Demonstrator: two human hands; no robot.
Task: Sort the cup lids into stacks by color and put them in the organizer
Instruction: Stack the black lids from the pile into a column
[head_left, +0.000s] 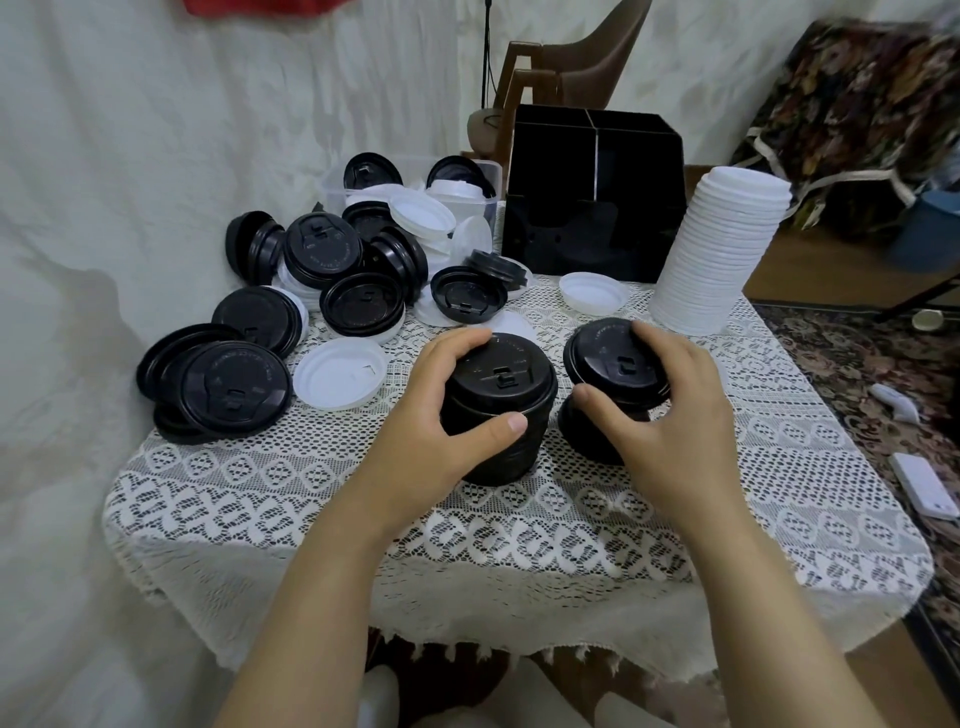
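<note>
Cup lids (322, 254), black and white mixed, lie heaped on the far left of the lace-covered counter (519, 535).

Black organizer (592, 208): upright at the far edge, centre. What its compartments hold cannot be told.

Tall white lid stack (719, 249): just right of the organizer, leaning slightly.

Clear plastic tub (330, 179): behind the heap, holding more lids of both colours.

Two black lid stacks stand side by side near the centre.

Left black stack (506, 358): gripped by the left hand (431, 415), thumb on the near side, fingers curled over the far rim.

Right black stack (582, 439): shorter. The right hand (675, 415) grips its top lid (613, 364), which sits tilted.

Single white lid (594, 292): lying just in front of the organizer.
</note>
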